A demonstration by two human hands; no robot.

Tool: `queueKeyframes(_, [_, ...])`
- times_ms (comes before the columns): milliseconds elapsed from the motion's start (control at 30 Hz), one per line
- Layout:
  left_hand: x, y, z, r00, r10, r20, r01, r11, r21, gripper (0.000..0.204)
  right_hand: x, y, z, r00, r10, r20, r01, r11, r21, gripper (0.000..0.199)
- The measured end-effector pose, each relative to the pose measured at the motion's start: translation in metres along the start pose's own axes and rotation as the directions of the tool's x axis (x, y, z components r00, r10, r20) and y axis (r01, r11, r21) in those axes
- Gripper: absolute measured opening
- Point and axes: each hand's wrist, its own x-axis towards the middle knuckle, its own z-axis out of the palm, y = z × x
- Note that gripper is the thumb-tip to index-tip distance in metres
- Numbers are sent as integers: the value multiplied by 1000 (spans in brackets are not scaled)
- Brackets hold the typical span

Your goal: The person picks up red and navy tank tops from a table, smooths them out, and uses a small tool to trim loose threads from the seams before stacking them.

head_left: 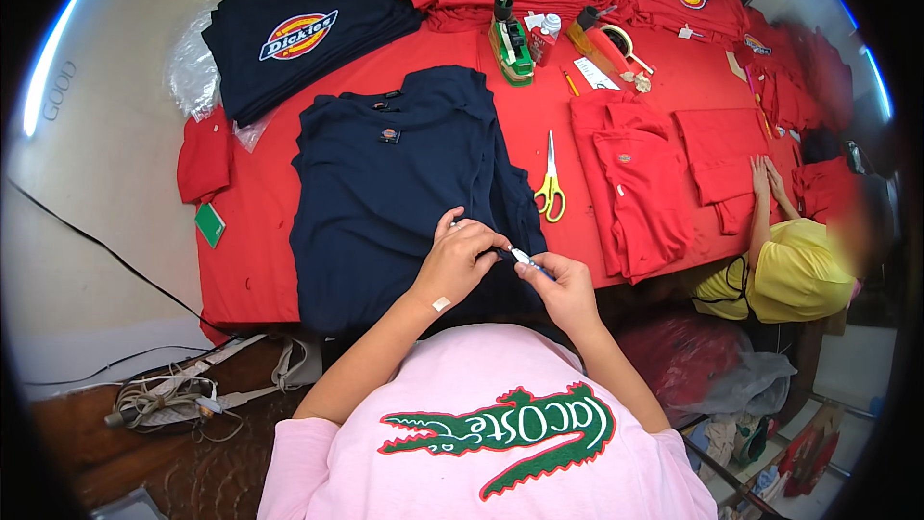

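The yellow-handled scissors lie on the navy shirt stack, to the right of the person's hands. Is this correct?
Not quite. In the head view the yellow-handled scissors lie on the red table cover, just beside the navy shirt stack, not on it. They are up and to the right of the left hand and right hand.

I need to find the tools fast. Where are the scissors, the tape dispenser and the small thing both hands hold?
scissors (551,183), head view, on the blades' pivot.
tape dispenser (511,44), head view, on its green body.
small white object (520,254), head view, on its middle, between both hands.
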Motion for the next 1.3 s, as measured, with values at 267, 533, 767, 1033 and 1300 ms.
queueKeyframes(267, [0,5,-5,998,48,-47,-53,993,-105,17,2,-4,-1,995,-94,-31,97,991,97,36])
queueKeyframes(533, [-16,-62,-47,983,-126,-130,116,990,-80,37,58,52,-11,932,300,-205,-183,874,449,34])
queueKeyframes(767, [-179,-192,-114,787,-477,-392,610,501,614,70,57,106,-23,909,353,-222,-235,873,428,31])
queueKeyframes(1033, [-243,-218,-135,324,-604,-728,747,636,-196,27,69,108,-16,915,373,-151,-258,832,491,22])
queueKeyframes(1300, [-186,-222,-123,411,-656,-633,652,697,-298,37,63,69,19,937,329,-118,-258,878,402,31])
